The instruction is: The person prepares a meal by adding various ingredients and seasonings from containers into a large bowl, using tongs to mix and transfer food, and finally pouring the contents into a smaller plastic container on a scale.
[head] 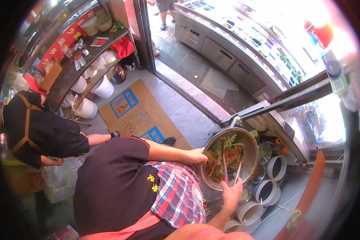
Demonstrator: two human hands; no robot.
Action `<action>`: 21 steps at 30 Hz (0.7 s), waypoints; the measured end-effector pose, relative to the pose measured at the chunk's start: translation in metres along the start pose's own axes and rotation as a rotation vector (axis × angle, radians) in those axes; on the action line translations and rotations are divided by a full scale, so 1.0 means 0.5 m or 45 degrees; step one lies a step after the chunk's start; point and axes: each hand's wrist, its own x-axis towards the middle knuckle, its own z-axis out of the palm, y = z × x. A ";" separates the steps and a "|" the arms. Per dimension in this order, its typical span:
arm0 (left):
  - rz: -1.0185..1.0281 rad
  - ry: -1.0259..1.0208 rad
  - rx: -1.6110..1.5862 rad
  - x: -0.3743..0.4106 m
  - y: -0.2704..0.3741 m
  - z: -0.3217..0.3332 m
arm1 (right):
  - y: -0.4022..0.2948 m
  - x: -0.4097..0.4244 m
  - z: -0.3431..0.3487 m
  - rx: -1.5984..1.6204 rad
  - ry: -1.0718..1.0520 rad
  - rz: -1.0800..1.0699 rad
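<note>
My left hand (198, 156) grips the rim of a large metal mixing bowl (252, 150), thumb at the edge. Inside lies a mix of shredded greens (228, 142) and reddish-brown food. My right hand (232, 192) is closed around the handle end of metal tongs (225, 166), whose arms reach into the food; their tips are partly hidden in it. A plaid apron (180, 192) covers my front, over a dark shirt. Close beside the bowl stand several round containers (265, 190) with dark or pale contents, some holding utensils.
Bottles with orange caps (283, 150) stand beyond the containers. A co-worker in dark clothes (48, 129) stands at a shelf counter (69, 72) with tubs. Flattened cardboard (144, 117) covers part of the floor. A refrigerated display counter (225, 54) stands outside the doorway, with a person's legs (163, 18) near its end.
</note>
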 end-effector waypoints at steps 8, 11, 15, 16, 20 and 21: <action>-0.046 -0.068 0.077 0.087 0.016 -0.070 | -0.135 0.076 -0.036 0.035 -0.229 -0.004; -0.048 -0.259 -0.188 0.086 0.022 -0.148 | -0.091 0.062 -0.060 0.023 -0.126 0.071; -0.225 -0.028 -0.216 0.118 0.023 -0.125 | -0.150 0.038 -0.095 0.199 -0.453 0.113; -0.119 -0.117 -0.241 0.145 0.020 -0.097 | -0.152 0.064 -0.068 -0.021 -0.350 0.063; -0.129 -0.019 -0.099 0.113 -0.008 -0.128 | -0.134 0.094 -0.055 -0.016 -0.146 0.068; -0.121 -0.294 -0.266 0.074 0.030 -0.171 | -0.136 0.079 -0.084 -0.011 -0.231 0.081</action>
